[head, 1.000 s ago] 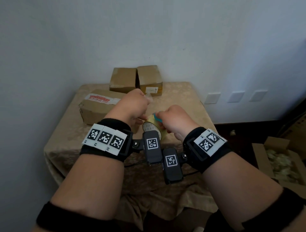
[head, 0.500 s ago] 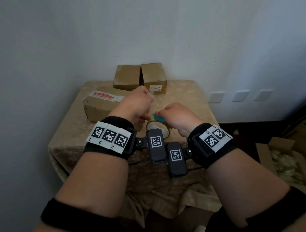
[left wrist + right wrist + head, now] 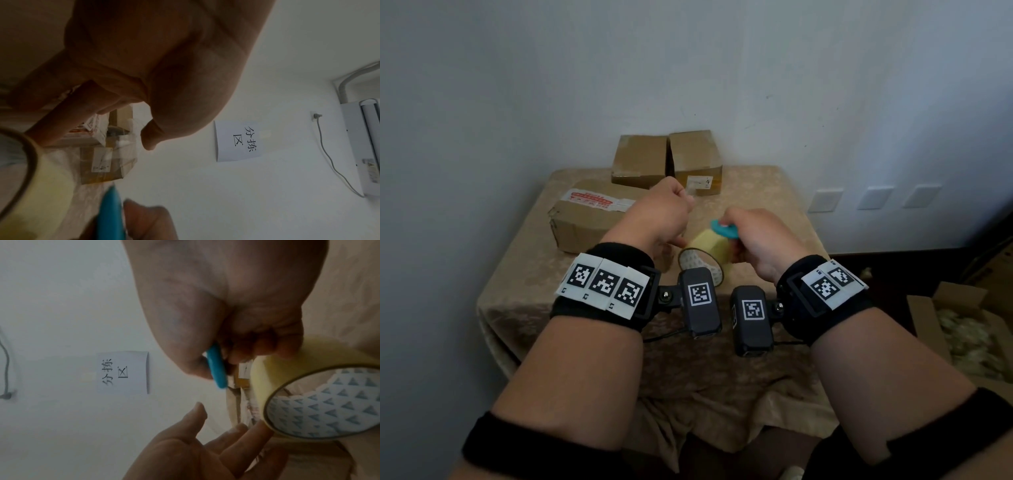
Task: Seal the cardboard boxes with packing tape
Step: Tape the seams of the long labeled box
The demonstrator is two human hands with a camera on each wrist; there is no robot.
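Observation:
A yellowish tape roll with a patterned core hangs above the table between my hands. My right hand grips it together with a blue cutter, which shows beside the roll as a blue cutter under my thumb. My left hand holds a clear strip that runs from the roll up to my thumb. Its lower fingers touch the roll's rim. A long box with a red label and two small boxes stand behind.
The table wears a beige cloth and stands in a wall corner. An open carton with filling sits on the floor at the right. Wall sockets line the right wall. A paper sign hangs on the wall.
The roll has tipped, so its yellow side and the blue cutter show more. My left hand has drawn slightly up and away from my right hand.

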